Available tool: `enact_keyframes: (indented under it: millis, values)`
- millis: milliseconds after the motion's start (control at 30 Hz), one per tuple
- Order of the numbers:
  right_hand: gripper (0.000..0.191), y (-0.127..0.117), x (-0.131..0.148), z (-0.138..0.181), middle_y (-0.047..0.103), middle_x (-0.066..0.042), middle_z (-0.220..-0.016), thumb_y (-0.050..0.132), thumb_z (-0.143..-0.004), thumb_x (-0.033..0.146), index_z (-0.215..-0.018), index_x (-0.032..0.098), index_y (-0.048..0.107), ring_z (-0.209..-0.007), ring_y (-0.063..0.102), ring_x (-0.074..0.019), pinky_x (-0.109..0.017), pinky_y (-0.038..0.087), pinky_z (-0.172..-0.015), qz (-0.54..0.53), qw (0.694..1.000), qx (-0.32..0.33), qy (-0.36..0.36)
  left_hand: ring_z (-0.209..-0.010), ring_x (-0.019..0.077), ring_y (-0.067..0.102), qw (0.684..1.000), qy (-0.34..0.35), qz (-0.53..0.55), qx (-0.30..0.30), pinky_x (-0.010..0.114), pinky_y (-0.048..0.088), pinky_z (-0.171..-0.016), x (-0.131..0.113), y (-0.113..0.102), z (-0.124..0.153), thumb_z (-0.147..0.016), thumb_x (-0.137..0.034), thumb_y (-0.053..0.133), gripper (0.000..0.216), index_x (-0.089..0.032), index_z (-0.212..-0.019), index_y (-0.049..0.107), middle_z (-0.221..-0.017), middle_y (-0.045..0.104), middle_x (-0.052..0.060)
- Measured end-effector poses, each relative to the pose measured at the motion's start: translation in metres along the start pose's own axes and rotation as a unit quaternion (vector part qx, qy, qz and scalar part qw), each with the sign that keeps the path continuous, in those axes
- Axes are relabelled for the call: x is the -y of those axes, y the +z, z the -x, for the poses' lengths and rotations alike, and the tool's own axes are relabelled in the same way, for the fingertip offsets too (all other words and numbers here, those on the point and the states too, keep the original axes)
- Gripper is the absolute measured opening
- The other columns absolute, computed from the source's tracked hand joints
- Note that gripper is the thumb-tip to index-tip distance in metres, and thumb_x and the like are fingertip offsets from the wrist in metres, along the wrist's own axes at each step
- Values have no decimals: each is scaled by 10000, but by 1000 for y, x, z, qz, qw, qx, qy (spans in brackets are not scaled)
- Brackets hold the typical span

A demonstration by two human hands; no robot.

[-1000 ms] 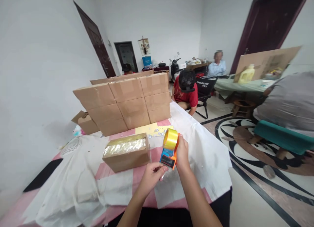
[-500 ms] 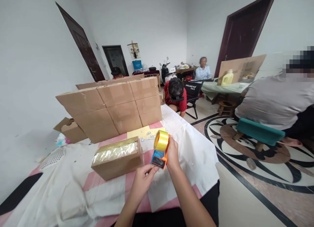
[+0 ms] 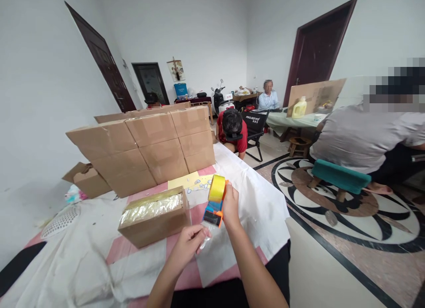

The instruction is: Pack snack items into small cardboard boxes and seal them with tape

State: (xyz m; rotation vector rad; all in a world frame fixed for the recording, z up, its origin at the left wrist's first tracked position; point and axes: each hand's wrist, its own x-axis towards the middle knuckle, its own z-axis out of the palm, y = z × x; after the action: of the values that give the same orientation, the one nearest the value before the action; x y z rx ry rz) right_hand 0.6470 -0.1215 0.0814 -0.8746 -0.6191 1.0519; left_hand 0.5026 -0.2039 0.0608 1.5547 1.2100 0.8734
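My right hand [image 3: 230, 206] is closed round a tape dispenser [image 3: 213, 210] with an orange and blue body, which carries a roll of yellowish tape [image 3: 217, 188]. Below its black front, my left hand [image 3: 191, 241] pinches the loose end of clear tape [image 3: 206, 239]. To the left of both hands, apart from them, a cardboard box [image 3: 156, 215] rests on the covered table, its top wrapped in shiny tape or film.
Stacked cardboard boxes [image 3: 146, 150] stand across the table's far side. An open carton [image 3: 89, 179] and a white perforated basket [image 3: 63, 220] lie left. A person in red [image 3: 231, 130] bends beyond the table; another sits right, near a green-topped bench [image 3: 340, 178].
My left hand has drawn slightly down and away from the dispenser, and a short strip of clear tape now shows at its fingers. The view has shifted a little to the right.
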Motion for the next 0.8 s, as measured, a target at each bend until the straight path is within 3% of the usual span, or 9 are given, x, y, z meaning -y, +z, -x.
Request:
enact_keyframes:
  millis: [200,400,467,533,600,633,700,800]
  values:
    - [528,-10,6,-3,464,36,-557,457,-908,653,-631,204,476,-552,397,-118,-264,314,-529,131,981,9,-141,-418,91,333,999,-16,-5,-34,222,248,-474,-24,1,10,-821,-714,567,570,-157,-727,647,-408,377,-69]
    - [526,-12,1,-7,474,23,-574,345,-989,621,-653,228,441,-546,425,-135,-283,342,-534,160,966,-11,-202,-440,92,371,999,-33,12,-29,212,305,-496,-23,-1,11,-878,-603,583,470,-154,-764,662,-415,414,-69]
    - [499,-15,-2,-10,464,15,-562,326,-1019,556,-643,241,420,-539,434,-151,-308,372,-571,224,929,-1,-296,-443,88,361,998,-41,23,-29,212,296,-496,-21,-4,10,-886,-585,586,455,-153,-761,660,-414,416,-69]
    - [468,-20,-3,-13,482,-3,-564,330,-1030,484,-635,248,420,-554,463,-171,-343,406,-638,288,868,29,-405,-435,82,337,998,-53,36,-27,212,276,-488,-19,-6,9,-877,-584,599,451,-153,-758,658,-408,405,-73]
    - [453,-23,-3,-14,507,-21,-573,341,-1024,455,-629,251,430,-582,498,-188,-365,426,-686,308,834,47,-455,-425,76,309,997,-63,48,-20,213,254,-480,-17,-9,8,-872,-583,607,447,-154,-757,658,-404,392,-77]
    - [454,-23,-3,-14,510,-22,-573,349,-1021,459,-626,251,433,-587,507,-190,-364,430,-686,300,841,43,-447,-424,74,302,996,-66,50,-14,213,248,-479,-16,-9,6,-874,-579,607,444,-154,-759,661,-404,389,-78]
    - [460,-19,-3,-11,510,-11,-576,361,-1011,500,-639,245,454,-580,517,-181,-337,431,-637,241,900,18,-364,-427,73,309,997,-61,48,-7,212,249,-481,-13,-8,3,-876,-565,609,432,-150,-772,672,-410,394,-77]
    - [440,-6,-8,-6,554,8,-628,401,-980,559,-737,216,533,-567,546,-158,-284,422,-551,93,987,0,-133,-441,79,345,999,-27,40,-4,212,276,-491,-9,-4,-1,-877,-525,612,394,-146,-793,679,-434,415,-73]
